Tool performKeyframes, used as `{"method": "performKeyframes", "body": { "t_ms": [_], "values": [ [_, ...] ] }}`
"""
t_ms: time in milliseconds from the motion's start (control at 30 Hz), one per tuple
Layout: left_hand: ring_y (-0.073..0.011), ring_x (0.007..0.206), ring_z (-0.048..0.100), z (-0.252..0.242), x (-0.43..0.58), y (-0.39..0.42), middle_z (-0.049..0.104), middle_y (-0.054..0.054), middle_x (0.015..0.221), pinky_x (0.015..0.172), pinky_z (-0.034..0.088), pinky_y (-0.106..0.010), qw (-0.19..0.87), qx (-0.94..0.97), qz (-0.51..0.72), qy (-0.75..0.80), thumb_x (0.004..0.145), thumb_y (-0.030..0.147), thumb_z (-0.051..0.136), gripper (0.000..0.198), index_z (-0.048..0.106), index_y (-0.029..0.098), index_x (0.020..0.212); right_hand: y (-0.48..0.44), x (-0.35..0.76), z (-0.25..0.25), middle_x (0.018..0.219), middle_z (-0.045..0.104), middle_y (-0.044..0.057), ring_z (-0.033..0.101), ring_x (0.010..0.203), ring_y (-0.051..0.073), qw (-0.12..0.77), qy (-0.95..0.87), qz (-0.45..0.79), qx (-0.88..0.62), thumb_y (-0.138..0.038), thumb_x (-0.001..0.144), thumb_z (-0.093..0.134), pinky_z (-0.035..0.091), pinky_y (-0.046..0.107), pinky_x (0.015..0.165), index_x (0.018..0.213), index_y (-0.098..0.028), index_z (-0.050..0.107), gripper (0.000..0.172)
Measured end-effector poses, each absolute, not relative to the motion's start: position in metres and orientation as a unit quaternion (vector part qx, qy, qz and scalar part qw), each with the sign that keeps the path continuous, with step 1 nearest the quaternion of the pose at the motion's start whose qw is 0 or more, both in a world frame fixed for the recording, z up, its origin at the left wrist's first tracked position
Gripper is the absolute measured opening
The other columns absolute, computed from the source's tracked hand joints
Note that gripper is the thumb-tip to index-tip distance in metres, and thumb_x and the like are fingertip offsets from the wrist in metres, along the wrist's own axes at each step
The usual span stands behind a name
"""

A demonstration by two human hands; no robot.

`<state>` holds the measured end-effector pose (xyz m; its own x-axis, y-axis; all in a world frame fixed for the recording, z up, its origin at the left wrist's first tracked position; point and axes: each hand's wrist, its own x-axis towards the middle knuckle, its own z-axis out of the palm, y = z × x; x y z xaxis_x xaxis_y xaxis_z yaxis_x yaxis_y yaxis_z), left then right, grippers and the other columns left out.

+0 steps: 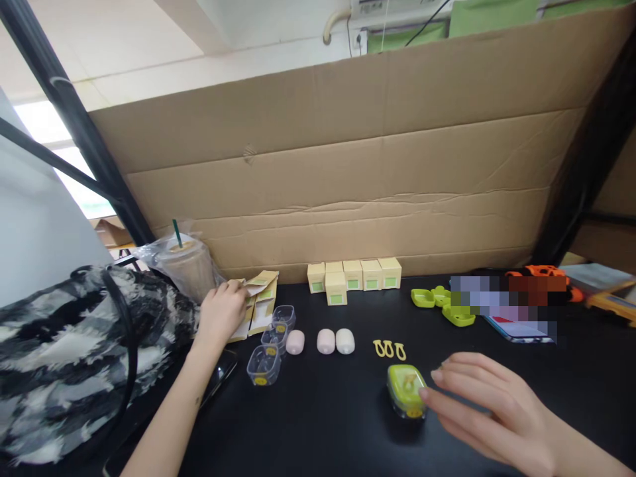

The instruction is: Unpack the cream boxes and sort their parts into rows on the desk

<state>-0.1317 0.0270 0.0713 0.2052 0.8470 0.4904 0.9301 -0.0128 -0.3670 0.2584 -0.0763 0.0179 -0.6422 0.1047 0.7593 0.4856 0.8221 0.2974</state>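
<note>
Head view: left hand (223,310) is at the folded cartons (263,313), fingers curled; cannot tell whether it grips one. Right hand (489,407), fingers loosely parted, reaches the green-lidded box (405,384), standing on the black table (328,424) near three yellow loops (388,343); contact unclear.

Left hand (223,308): fingertips out of sight at the flattened cartons (264,310); grip or mere touch, cannot say. Right hand (501,411): finger overlaps edge of green-lidded box (403,381); contact uncertain. Both forearms cut by frame. Glossy black object (224,371), left, partly behind the left forearm; identity unclear. Phone (519,329), right, and orange item (544,270) beyond: partly pixelated. Print on small yellow boxes (336,281), far side, too fine to read. Patterned bag (74,344) runs off left.
</note>
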Motion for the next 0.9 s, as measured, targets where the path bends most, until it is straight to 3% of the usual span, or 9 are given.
{"method": "performKeyframes", "body": {
  "t_ms": [133,233,433,567,667,767,900],
  "values": [
    [-0.0300,0.094,0.062,0.064,-0.132,0.030,0.065,-0.016,0.102,0.072,0.048,-0.036,0.294,-0.690,-0.038,-0.661,0.078,0.005,0.041,0.036,0.061,0.012,0.108,-0.076,0.255,0.017,0.084,0.068,0.005,0.063,0.074,0.015,0.371,-0.883,-0.237,-0.163,-0.007,0.093,0.041,0.052,0.033,0.076,0.097,-0.016,0.066,0.028],
    [-0.0316,0.099,0.061,0.061,-0.136,0.030,0.063,-0.017,0.108,0.076,0.048,-0.038,0.277,-0.681,-0.031,-0.677,0.079,0.011,0.046,0.044,0.051,0.010,0.122,-0.076,0.256,0.017,0.084,0.069,0.006,0.063,0.074,0.016,0.364,-0.886,-0.233,-0.169,-0.007,0.092,0.042,0.051,0.033,0.077,0.097,-0.016,0.066,0.027],
    [-0.0342,0.104,0.058,0.054,-0.140,0.033,0.057,-0.019,0.118,0.087,0.045,-0.042,0.257,-0.678,-0.059,-0.686,0.084,0.027,0.040,0.046,0.050,0.008,0.126,-0.074,0.258,0.022,0.090,0.068,0.010,0.061,0.077,0.019,0.332,-0.897,-0.224,-0.188,-0.006,0.089,0.043,0.049,0.036,0.075,0.098,-0.015,0.064,0.024],
    [-0.0367,0.108,0.055,0.059,-0.137,0.036,0.051,-0.025,0.125,0.089,0.044,-0.046,0.260,-0.664,-0.109,-0.692,0.085,0.028,0.039,0.055,0.039,0.000,0.132,-0.071,0.255,0.028,0.093,0.066,0.008,0.061,0.076,0.020,0.253,-0.920,-0.098,-0.282,-0.021,0.091,0.050,0.050,0.035,0.069,0.106,-0.017,0.059,0.019],
    [-0.0325,0.114,0.051,0.073,-0.119,0.028,0.050,-0.023,0.125,0.095,0.042,-0.043,0.258,-0.696,-0.207,-0.638,0.087,0.032,0.042,0.056,0.034,0.001,0.134,-0.069,0.254,0.029,0.102,0.065,0.009,0.062,0.090,0.024,0.207,-0.911,-0.003,-0.356,-0.036,0.086,0.059,0.050,0.039,0.079,0.116,-0.019,0.055,0.035],
    [-0.0215,0.100,0.057,0.079,-0.078,0.004,0.057,-0.011,0.111,0.092,0.044,-0.037,0.166,-0.786,-0.391,-0.449,0.089,0.028,0.044,0.039,0.043,0.014,0.125,-0.068,0.252,0.025,0.108,0.064,0.008,0.061,0.101,0.027,0.184,-0.897,0.054,-0.398,-0.038,0.085,0.061,0.044,0.047,0.091,0.116,-0.022,0.055,0.035],
    [-0.0135,0.080,0.057,0.048,-0.014,-0.040,0.058,-0.001,0.091,0.077,0.048,-0.028,-0.126,-0.847,-0.406,-0.320,0.088,0.019,0.049,0.020,0.052,0.023,0.107,-0.070,0.244,0.017,0.111,0.062,0.009,0.058,0.106,0.028,0.203,-0.874,0.113,-0.427,-0.035,0.080,0.065,0.045,0.042,0.090,0.111,-0.022,0.058,0.034]
  ]
}}
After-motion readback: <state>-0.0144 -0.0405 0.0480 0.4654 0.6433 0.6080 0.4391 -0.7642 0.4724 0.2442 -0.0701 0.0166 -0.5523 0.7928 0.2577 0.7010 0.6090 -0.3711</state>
